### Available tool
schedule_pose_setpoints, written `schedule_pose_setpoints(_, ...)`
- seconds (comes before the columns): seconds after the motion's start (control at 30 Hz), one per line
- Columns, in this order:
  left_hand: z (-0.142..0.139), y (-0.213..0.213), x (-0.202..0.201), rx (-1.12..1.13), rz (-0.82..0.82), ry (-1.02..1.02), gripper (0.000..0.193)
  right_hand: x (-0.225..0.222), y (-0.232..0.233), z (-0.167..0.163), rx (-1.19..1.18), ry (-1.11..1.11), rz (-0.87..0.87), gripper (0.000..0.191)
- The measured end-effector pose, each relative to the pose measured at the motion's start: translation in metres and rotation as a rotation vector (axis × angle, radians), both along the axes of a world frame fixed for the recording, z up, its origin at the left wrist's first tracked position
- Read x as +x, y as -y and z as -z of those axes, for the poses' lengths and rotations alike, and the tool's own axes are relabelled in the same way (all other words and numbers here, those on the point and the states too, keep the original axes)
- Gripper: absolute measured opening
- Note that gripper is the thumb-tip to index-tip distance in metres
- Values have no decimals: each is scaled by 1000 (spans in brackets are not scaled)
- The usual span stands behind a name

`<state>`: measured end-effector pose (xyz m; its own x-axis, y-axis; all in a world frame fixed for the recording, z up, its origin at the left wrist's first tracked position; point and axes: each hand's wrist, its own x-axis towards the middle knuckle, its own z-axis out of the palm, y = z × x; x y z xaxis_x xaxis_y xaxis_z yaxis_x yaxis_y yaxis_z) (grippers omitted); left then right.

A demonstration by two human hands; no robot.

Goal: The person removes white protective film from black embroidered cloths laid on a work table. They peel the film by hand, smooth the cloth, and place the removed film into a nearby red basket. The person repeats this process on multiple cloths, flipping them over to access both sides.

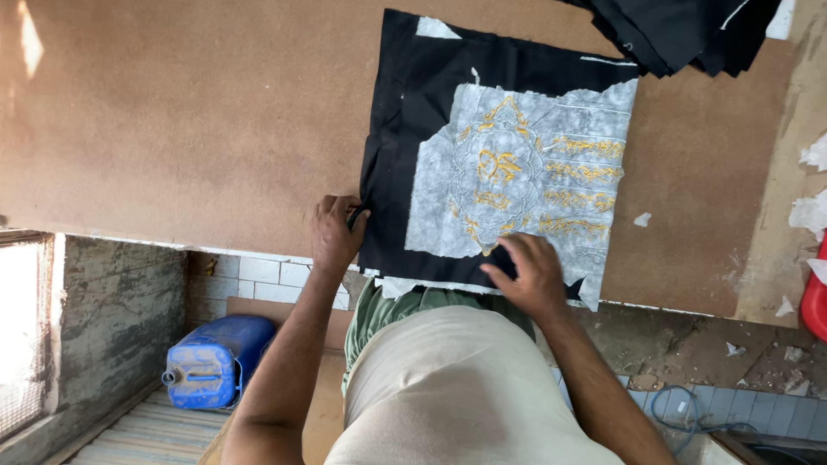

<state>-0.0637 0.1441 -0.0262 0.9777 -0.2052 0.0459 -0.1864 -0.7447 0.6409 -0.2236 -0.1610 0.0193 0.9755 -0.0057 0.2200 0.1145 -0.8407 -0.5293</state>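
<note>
A: Where's the cloth (405,129)?

B: Flat on the tabletop (189,112), its near edge hanging just over the tabletop's near edge, right in front of the person. It's black, with grey-white backing paper (551,129) stuck over yellow embroidery (500,164).

A: And the hands?

B: The left hand (336,232) sits at the cloth's left edge, low down, fingers curled and pinching that edge where it meets the tabletop. The right hand (530,271) lies on the cloth's near edge with fingers bent, the fingertips pressed together on the torn lower rim of the paper.

A: What crowds the cloth?

B: Beyond its far right corner, a stack of black fabric (689,30), just touching or very near; I cannot tell which. Right of the cloth, well apart, white paper scraps (810,211) and the rim of something red (817,301) at the picture's edge.

A: Open room?

B: Left of the cloth the tabletop is a broad bare brown stretch. Right of it, a narrower bare strip before the scraps.
</note>
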Motion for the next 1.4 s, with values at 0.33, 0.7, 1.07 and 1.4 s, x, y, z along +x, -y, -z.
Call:
schedule_pose_setpoints(0.33,5,-25,14,-467,-150,-786,17,67,-117,50,-91,-96,-475,40)
schedule_pose_setpoints(0.7,15,-52,5,-756,-145,-1091,36,59,-140,28,-136,55,-364,46)
schedule_pose_setpoints(1.07,13,-36,-3,-469,-101,-1096,36,42,-95,60,1171,-290,161,28)
schedule_pose_setpoints(1.4,-1,-26,-2,-918,-170,-1297,45,57,-114,11,561,-33,-219,55)
